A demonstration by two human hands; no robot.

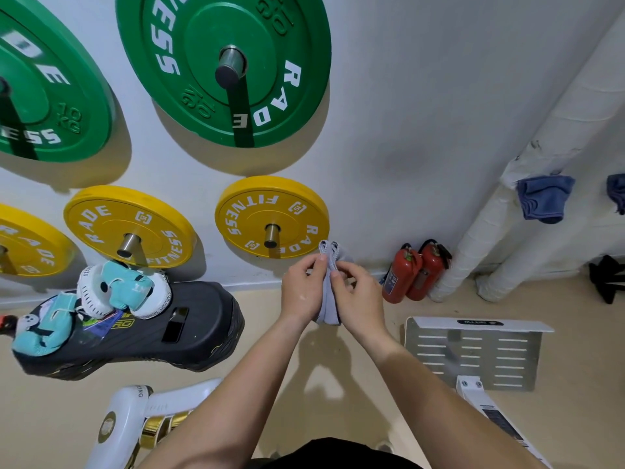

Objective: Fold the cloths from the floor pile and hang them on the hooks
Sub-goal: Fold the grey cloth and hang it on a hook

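The yellow rubber weight plate [236, 211] and its steel peg [271, 235] jut from the white wall [406, 130] just above my left hand [302, 287]. Both it and my right hand [360, 296] pinch the folded grey cloth [329, 308]. Two red fire extinguishers [414, 272] stand at the wall's foot to the right, near but apart. The wall is bare between that plate and the thick white pipe [527, 157]. On the left, a black padded platform [203, 319] carrying teal gloves [126, 287] blocks the beige floor [321, 363]. On the right lies a white slotted metal plate [473, 353]. The floor under my wrists is open.
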